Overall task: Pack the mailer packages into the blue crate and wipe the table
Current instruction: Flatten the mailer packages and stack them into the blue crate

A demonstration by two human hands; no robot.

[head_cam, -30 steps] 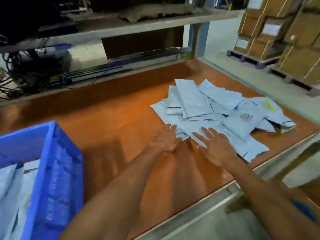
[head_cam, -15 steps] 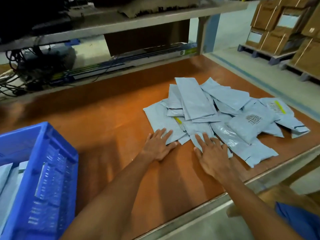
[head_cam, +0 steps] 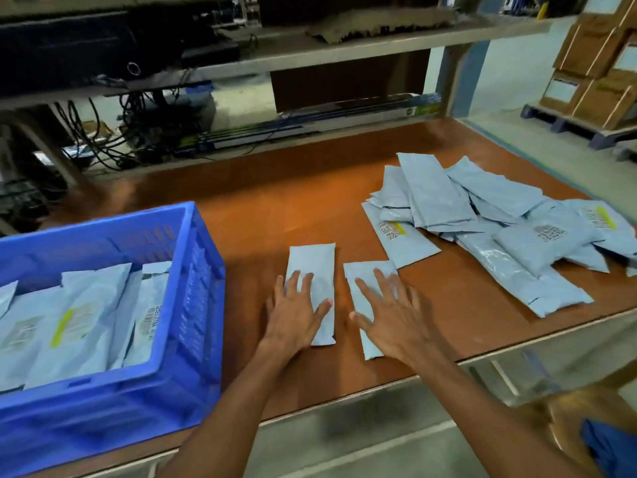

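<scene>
The left hand (head_cam: 297,317) lies flat, fingers spread, on one pale blue plastic mailer package (head_cam: 314,265) near the front edge of the orange-brown wooden table (head_cam: 275,208). The right hand (head_cam: 391,317), also spread, presses a second pale blue mailer (head_cam: 366,272) just beside it. The blue plastic lattice crate (head_cam: 203,288) stands at the left front corner, mailers upright inside. A loose pile of pale blue mailers (head_cam: 482,215) covers the right side. Tangled black cables (head_cam: 103,139) hang behind the back edge, below a grey shelf (head_cam: 344,51).

Dim warm light, soft shadows under forearms, wide-angle bending, blurred lower right corner
</scene>
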